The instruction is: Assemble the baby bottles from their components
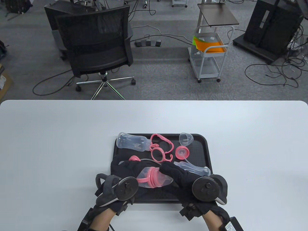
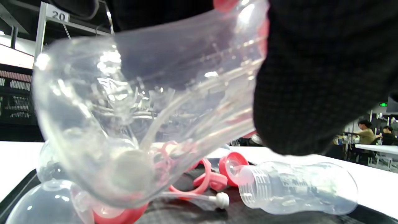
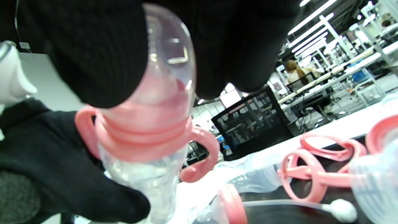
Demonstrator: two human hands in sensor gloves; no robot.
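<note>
Both hands hold one baby bottle (image 1: 154, 178) just above the black tray (image 1: 200, 148). It has a clear body, a pink collar with handles and a clear cap. My left hand (image 1: 127, 169) grips the body, which fills the left wrist view (image 2: 140, 118). My right hand (image 1: 171, 172) grips the cap end; the right wrist view shows the cap (image 3: 169, 71) and the pink collar (image 3: 146, 133) below my fingers (image 3: 99, 53). Loose on the tray lie a clear bottle body (image 1: 131, 142), pink handle rings (image 1: 160, 148), a clear dome cap (image 1: 186, 138), a pink collar with straw (image 1: 182, 153) and a second bottle body (image 1: 195, 169).
The tray sits at the near middle of the white table (image 1: 48, 144). A small pink part (image 1: 134, 158) lies by my left fingers. A straw with a white weighted tip (image 2: 222, 200) lies across the tray. An office chair (image 1: 96, 48) and a cart (image 1: 211, 53) stand beyond the table.
</note>
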